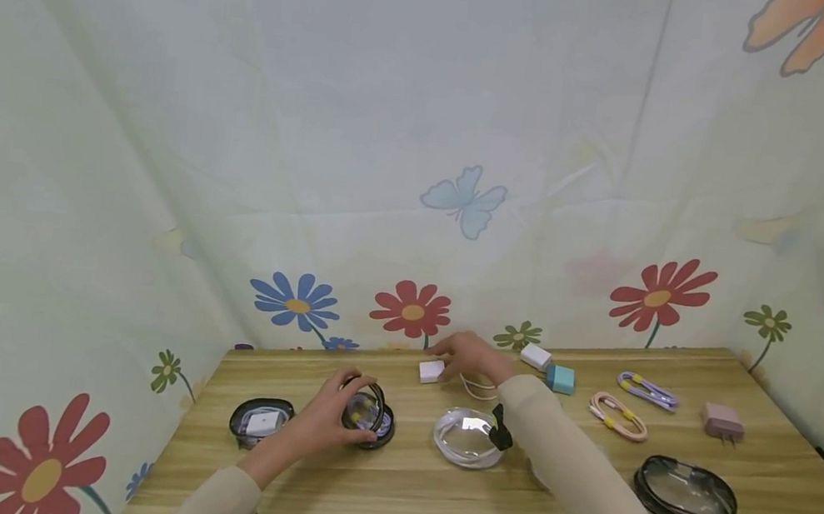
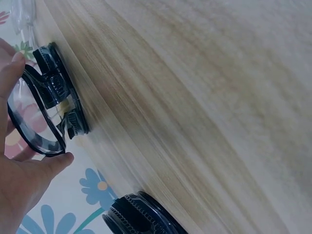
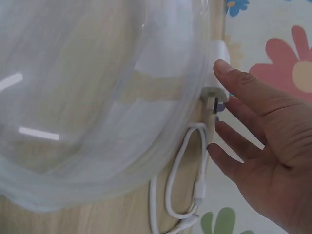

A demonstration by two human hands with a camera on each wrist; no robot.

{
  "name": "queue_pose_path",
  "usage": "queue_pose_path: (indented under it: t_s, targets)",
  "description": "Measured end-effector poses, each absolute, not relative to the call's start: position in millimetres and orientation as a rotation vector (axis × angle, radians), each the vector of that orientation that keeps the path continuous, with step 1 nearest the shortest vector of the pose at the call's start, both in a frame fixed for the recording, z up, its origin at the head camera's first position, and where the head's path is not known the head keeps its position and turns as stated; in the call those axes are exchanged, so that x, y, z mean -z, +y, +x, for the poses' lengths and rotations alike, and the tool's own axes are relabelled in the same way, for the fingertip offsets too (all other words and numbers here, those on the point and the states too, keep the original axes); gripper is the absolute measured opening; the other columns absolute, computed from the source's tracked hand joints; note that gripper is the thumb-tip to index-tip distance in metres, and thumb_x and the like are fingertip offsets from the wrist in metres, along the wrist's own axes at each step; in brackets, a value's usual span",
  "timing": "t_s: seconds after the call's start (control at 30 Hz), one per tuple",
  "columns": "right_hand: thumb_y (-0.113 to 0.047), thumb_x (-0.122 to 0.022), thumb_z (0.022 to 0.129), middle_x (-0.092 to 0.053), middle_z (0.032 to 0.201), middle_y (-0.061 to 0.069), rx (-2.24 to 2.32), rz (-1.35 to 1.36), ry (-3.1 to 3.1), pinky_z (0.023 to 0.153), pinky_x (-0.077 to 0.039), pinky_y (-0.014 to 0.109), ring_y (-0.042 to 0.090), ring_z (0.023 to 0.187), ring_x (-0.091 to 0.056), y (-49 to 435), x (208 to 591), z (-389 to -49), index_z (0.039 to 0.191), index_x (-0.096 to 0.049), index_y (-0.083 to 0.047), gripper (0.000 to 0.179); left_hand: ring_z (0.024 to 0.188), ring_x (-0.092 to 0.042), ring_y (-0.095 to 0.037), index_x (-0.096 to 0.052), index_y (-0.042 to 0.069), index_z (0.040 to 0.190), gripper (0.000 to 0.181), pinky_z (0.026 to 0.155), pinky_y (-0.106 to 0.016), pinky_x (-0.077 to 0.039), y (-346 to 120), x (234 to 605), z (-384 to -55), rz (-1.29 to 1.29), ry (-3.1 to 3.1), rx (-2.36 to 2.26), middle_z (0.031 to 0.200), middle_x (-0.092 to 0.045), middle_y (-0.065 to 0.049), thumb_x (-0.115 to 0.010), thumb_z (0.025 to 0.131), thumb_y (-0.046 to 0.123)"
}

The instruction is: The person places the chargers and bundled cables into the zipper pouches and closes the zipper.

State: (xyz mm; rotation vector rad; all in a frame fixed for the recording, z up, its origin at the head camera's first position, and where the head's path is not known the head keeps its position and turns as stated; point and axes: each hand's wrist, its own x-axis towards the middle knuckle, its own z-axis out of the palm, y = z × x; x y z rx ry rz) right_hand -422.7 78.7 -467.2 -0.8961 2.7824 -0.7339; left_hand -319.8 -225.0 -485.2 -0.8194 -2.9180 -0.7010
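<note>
Head view: I see the left hand (image 1: 327, 417) grasping the raised lid of a round black-rimmed case (image 1: 385, 430) on the left part of the desk (image 1: 371, 504). Just to its left is an oval black-rimmed case (image 1: 236, 420) with a white block (image 1: 261, 423) inside. The right hand (image 1: 473, 357) is at the back edge, fingertips right beside a white charger (image 1: 431, 371); a white cable (image 1: 477, 391) lies near that hand. Nearer me, a clear case with a white rim (image 1: 466, 461) sits below the right wrist. Further right I log a teal charger (image 1: 561, 379), a purple cable (image 1: 648, 392) and a pink cable (image 1: 617, 416).

Left wrist view: I note thumb and fingers on opposite sides of the lid's rim; the lid is tilted up from its base.

Right wrist view: I record the fingers loosely extended, grasping nothing. One tip overlaps the white charger's edge; I cannot tell whether it touches. The charger's prongs show.
</note>
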Motion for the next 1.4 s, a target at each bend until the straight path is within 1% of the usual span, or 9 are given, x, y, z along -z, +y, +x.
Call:
queue_pose_path:
  t_s: [0.17,0.27,0.47,0.63,0.73,0.9,1.17,1.27,1.4]
  targets:
    - [-0.015,-0.088,0.08,-0.066,0.133,0.014,0.757,-0.891,2.79,0.104,-0.046,0.047,0.031,0.117,-0.061,82.9,470.5,-423.9,0.131,-0.068,-0.006,0.056,0.14,-0.038,-0.038,-0.047,0.024,0.15,0.083,0.105,-0.058,-0.044,-225.0,485.7,-320.5,-0.816,-2.921,0.71,0.155,-0.035,-0.017,-0.086,0.08,0.043]
    - [-0.016,-0.089,0.079,-0.066,0.134,0.013,0.753,-0.884,2.798,0.106,-0.045,0.046,0.03,0.12,-0.06,84.0,472.7,-425.5,0.131,-0.069,-0.008,0.057,0.141,-0.037,-0.037,-0.047,0.024,0.15,0.083,0.106,-0.058,-0.043,-225.0,486.3,-320.6,-0.808,-2.929,0.712,0.155,-0.034,-0.017,-0.087,0.08,0.043]
    - [-0.017,-0.088,0.08,-0.066,0.134,0.011,0.764,-0.873,2.782,0.108,-0.043,0.047,0.03,0.125,-0.058,83.8,478.5,-432.4,0.131,-0.069,-0.009,0.055,0.14,-0.038,-0.037,-0.048,0.02,0.15,0.084,0.106,-0.058,-0.043,-225.8,487.7,-320.0,-0.812,-2.922,0.695,0.154,-0.036,-0.017,-0.087,0.079,0.044]
    - [-0.015,-0.089,0.078,-0.069,0.128,0.012,0.782,-0.984,2.758,0.1,-0.051,0.042,0.029,0.113,-0.065,82.5,483.2,-438.0,0.125,-0.072,-0.007,0.05,0.14,-0.039,-0.036,-0.048,0.023,0.149,0.083,0.106,-0.057,-0.044,-226.3,487.1,-319.4,-0.812,-2.916,0.67,0.153,-0.036,-0.013,-0.086,0.079,0.045]
    - [-0.014,-0.089,0.078,-0.071,0.124,0.012,0.773,-1.07,2.742,0.091,-0.054,0.035,0.028,0.103,-0.069,81.4,485.2,-439.5,0.121,-0.075,-0.006,0.046,0.139,-0.039,-0.036,-0.048,0.021,0.15,0.083,0.106,-0.057,-0.044,-226.5,486.9,-319.5,-0.824,-2.912,0.675,0.153,-0.036,-0.014,-0.086,0.08,0.044]
    - [-0.012,-0.089,0.077,-0.074,0.118,0.009,0.748,-1.076,2.732,0.086,-0.054,0.031,0.02,0.095,-0.067,77.9,484.7,-440.9,0.118,-0.076,-0.01,0.043,0.14,-0.038,-0.035,-0.048,0.021,0.15,0.082,0.106,-0.056,-0.044,-227.2,486.2,-319.4,-0.828,-2.919,0.682,0.154,-0.035,-0.014,-0.086,0.081,0.043]
    - [-0.009,-0.089,0.078,-0.075,0.112,0.005,0.646,-1.118,2.755,0.083,-0.053,0.028,0.016,0.092,-0.066,74.4,481.3,-445.8,0.118,-0.076,-0.011,0.042,0.14,-0.038,-0.036,-0.047,0.024,0.15,0.081,0.106,-0.056,-0.043,-227.9,483.7,-321.1,-0.841,-2.908,0.697,0.154,-0.035,-0.018,-0.086,0.081,0.042]
    - [-0.009,-0.089,0.077,-0.076,0.111,0.005,0.625,-1.134,2.754,0.081,-0.052,0.026,0.016,0.091,-0.066,74.0,480.8,-445.7,0.117,-0.076,-0.01,0.042,0.139,-0.039,-0.036,-0.048,0.023,0.149,0.082,0.106,-0.057,-0.044,-228.2,484.3,-321.1,-0.859,-2.899,0.684,0.153,-0.036,-0.018,-0.086,0.08,0.043]
    - [-0.008,-0.089,0.077,-0.076,0.111,0.006,0.629,-1.125,2.754,0.084,-0.052,0.027,0.018,0.095,-0.067,74.1,479.0,-442.6,0.116,-0.076,-0.009,0.041,0.138,-0.04,-0.035,-0.048,0.023,0.149,0.082,0.105,-0.056,-0.044,-228.2,486.9,-320.7,-0.863,-2.889,0.666,0.151,-0.037,-0.015,-0.086,0.08,0.044]
